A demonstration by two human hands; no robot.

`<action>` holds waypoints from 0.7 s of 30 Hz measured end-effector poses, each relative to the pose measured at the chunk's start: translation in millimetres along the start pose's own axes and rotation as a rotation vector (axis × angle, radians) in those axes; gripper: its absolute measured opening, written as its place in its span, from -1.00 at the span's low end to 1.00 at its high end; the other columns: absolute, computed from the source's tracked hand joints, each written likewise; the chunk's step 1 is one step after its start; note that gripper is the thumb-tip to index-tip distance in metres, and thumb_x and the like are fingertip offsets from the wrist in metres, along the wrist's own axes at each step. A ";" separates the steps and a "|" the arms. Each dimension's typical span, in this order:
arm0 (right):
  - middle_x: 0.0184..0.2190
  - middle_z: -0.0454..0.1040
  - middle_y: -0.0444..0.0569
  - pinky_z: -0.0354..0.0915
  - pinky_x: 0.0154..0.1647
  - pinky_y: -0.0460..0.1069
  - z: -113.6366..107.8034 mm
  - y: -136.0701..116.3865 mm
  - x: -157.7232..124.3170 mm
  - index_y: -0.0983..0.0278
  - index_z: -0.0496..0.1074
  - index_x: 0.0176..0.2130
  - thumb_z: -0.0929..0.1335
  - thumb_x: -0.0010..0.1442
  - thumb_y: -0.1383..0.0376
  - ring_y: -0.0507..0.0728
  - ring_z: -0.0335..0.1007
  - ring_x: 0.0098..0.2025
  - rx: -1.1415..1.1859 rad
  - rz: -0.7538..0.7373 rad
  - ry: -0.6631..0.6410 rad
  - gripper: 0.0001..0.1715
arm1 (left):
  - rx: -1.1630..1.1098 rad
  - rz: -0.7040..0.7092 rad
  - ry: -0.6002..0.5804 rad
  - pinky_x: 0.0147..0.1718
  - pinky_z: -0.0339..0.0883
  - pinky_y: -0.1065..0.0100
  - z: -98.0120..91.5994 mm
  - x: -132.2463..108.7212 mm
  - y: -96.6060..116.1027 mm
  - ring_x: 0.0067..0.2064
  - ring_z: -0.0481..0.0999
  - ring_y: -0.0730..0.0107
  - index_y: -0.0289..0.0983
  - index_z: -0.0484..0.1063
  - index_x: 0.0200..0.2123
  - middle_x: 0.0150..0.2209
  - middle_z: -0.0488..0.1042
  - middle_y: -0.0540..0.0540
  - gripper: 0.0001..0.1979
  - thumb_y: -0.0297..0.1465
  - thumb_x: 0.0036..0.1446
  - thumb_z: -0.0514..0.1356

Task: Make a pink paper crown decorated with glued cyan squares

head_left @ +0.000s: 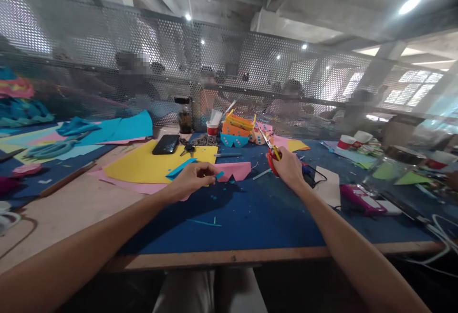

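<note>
Blue paper [220, 176] is pinched between the thumb and fingertips of the left hand [193, 178], near the centre of the frame. Right of centre, the right hand [289, 165] grips scissors [268, 144], their blades pointing to the upper left. Between the hands, a pink piece [239, 171] lies on the blue mat [272, 222]. Left of centre, a phone [166, 144] rests on a yellow sheet [134, 167], keys [188, 149] near it. Above centre, a red cup [212, 128] stands beside orange cutouts [236, 131].
</note>
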State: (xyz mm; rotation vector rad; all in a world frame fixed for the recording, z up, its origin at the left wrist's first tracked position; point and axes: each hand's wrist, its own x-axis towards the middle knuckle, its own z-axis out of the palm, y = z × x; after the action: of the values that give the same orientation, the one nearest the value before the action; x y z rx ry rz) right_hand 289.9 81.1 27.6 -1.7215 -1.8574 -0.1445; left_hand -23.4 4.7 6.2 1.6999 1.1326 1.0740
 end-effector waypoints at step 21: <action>-0.38 0.46 -0.14 0.22 -0.34 -0.08 -17.6 -86.4 -53.3 0.28 0.38 -0.26 0.47 0.09 0.06 0.05 0.31 -0.36 0.789 -0.262 -0.450 -0.61 | 0.018 0.009 -0.113 -0.38 0.27 0.38 9.0 -10.8 19.7 -0.39 0.45 0.39 -0.30 0.50 -0.30 -0.43 0.51 -0.01 -0.84 -0.35 0.05 0.29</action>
State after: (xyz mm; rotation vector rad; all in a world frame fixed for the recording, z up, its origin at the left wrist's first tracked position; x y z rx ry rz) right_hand 214.1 13.0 42.8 -1.0017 -2.0414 0.8272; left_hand -12.4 -12.3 19.4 1.7581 1.0671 0.9634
